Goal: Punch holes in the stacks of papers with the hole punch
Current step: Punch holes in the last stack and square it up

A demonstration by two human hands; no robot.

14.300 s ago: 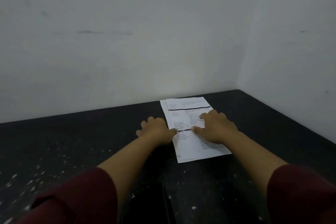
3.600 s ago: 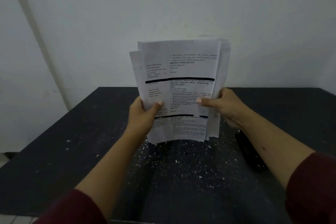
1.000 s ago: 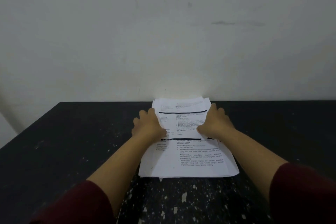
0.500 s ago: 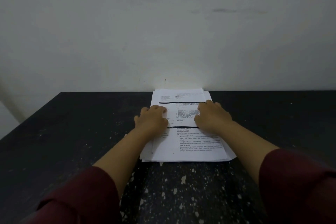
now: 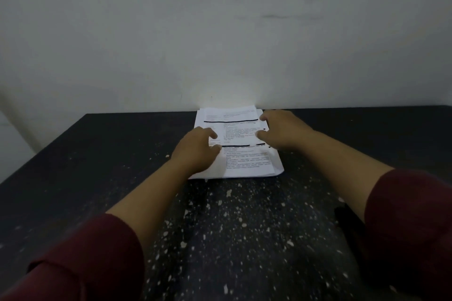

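Maroon-sleeved hands [image 5: 195, 149] [image 5: 281, 132] spread, flat on paper stack [image 5: 247, 164]

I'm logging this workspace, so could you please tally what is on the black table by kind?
Stacks of printed papers: 1
Punched holes showing at the stack's right edge: 2
Dark object at the table's near right, partly hidden by the right arm, possibly the hole punch: 1
Hands resting on the stack: 2, left hand and right hand
Total: 6
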